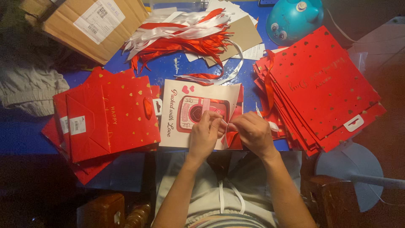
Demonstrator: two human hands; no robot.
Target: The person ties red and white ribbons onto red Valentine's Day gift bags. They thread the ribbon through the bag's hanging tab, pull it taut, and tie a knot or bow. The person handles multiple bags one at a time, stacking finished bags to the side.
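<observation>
While bent over the white and pink paper bag (185,110), flat on the blue table (168,67) between piles of red bags (109,114), pinching a red and white ribbon (231,137) at its right edge: left hand (205,134) and right hand (253,133) both curled shut on it. Looks like fixing ribbon to bag; calls next for a slow, gentle pull. Cannot see fingertips, ribbon end or any hole, hidden behind knuckles.

Two bare forearms, no sleeves, no watch or rings visible on the left hand (203,136) or right hand (254,133). Light grey trousers with a white drawstring hanging at the waist. Striped hem of a top at the bottom edge.
</observation>
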